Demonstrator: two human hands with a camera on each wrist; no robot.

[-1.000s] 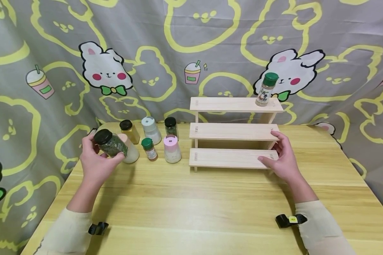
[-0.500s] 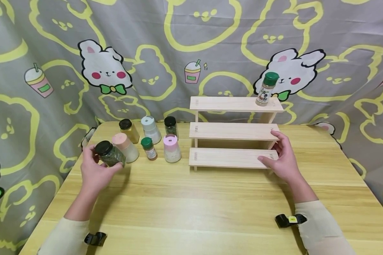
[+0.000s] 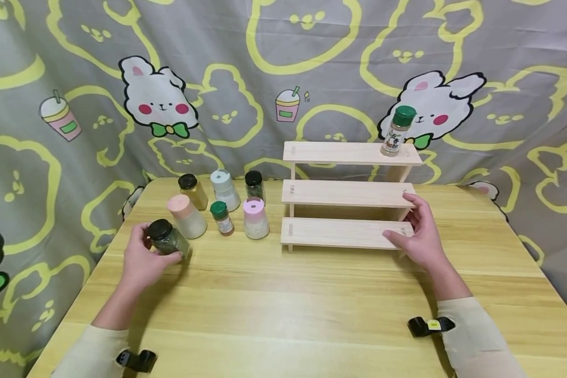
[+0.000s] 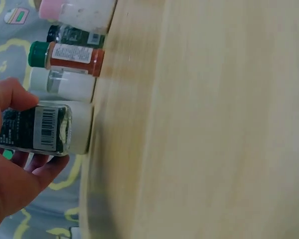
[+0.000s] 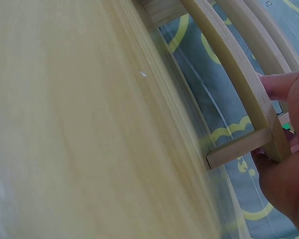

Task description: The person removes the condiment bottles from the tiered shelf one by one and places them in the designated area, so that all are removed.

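Observation:
My left hand grips a square glass spice jar with a black cap and dark green contents, thumb on one side and fingers round the other. In the left wrist view a barcode label shows on the jar, and a gap separates its base from the tabletop. A three-tier wooden rack stands at the right. My right hand holds the rack's right end, thumb on the lowest board and fingers at the middle one. A green-capped spice bottle stands at the right of the top board.
Left of the rack several containers stand on the table: a peach-lidded jar, a yellow-filled jar, a white-lidded jar, a small green-capped bottle, a pink-lidded jar and a black-capped jar. A patterned curtain hangs behind.
My left hand has lowered the black-capped spice jar and brought it nearer to me, out from in front of the peach-lidded jar. My right hand keeps its hold on the rack.

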